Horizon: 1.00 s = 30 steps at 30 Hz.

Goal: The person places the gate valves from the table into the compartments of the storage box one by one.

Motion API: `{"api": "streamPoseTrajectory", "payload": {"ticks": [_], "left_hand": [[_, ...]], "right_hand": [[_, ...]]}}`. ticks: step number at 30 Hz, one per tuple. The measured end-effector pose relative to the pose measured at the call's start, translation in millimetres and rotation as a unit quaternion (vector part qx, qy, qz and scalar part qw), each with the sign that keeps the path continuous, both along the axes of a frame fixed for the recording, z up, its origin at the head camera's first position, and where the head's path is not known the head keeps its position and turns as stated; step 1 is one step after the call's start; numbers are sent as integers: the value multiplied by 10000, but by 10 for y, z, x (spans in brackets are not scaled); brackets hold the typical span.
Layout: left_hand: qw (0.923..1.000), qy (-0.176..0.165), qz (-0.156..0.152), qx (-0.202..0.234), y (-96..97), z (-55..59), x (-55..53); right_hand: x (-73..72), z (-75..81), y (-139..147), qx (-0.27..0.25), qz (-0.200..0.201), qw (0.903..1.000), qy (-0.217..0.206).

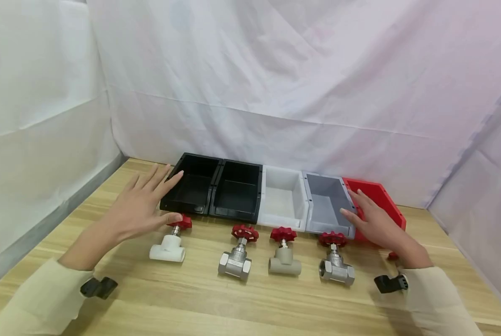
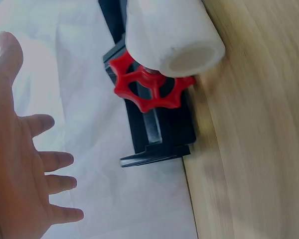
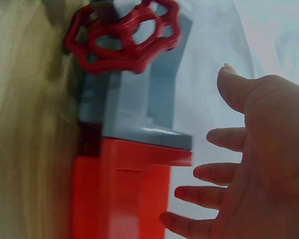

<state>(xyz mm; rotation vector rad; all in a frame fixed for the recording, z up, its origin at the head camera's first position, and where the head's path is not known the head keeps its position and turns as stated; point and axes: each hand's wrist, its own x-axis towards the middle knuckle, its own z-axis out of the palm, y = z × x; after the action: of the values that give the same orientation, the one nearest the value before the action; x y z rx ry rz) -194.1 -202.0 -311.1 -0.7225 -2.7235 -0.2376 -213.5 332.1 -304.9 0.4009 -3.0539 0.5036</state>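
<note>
My left hand [image 1: 138,207] is held over the table with its fingers spread and nothing in it. In the head view its thumb overlaps the red handwheel of a white plastic tee-shaped valve [image 1: 168,248]. My right hand [image 1: 374,221], also with fingers apart and holding nothing, hovers in front of the red bin [image 1: 395,210] and the grey bin [image 1: 311,200]. Nearest it stands a steel valve [image 1: 337,270] with a dark red handwheel. Another steel valve [image 1: 235,263] and a beige plastic valve [image 1: 285,265] stand between the hands, their red handwheels toward the bins.
Two black bins [image 1: 210,212] and a white bin [image 1: 264,200] continue the row along the back of the wooden table [image 1: 216,310]. Beside the right wrist a small red piece [image 1: 393,256] shows, partly hidden by the arm. White cloth [image 1: 250,70] hangs behind and at both sides.
</note>
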Motion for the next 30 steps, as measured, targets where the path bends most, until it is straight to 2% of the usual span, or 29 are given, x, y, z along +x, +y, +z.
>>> {"api": "streamPoseTrajectory", "payload": {"ticks": [6,10,13,17,21,25,30], "left_hand": [[9994,228,-227,148,5,-47,105],[9985,343,-356,228,25,-75,143],[9984,261,-362,334,32,-95,164],[9980,89,-326,539,19,-122,196],[9972,138,-320,666,-1,-142,219],[9981,160,-311,504,2,-134,228],[9986,-161,-440,232,8,-107,271]], "right_hand": [[-103,-166,39,-124,11,9998,164],[-150,-261,73,-221,-16,9988,439],[-177,-351,125,-404,30,9972,636],[-216,-474,184,-719,176,9949,683],[-233,-539,215,-882,261,9935,668],[-218,-558,242,-877,186,9935,695],[-215,-583,243,-920,124,9932,701]]}}
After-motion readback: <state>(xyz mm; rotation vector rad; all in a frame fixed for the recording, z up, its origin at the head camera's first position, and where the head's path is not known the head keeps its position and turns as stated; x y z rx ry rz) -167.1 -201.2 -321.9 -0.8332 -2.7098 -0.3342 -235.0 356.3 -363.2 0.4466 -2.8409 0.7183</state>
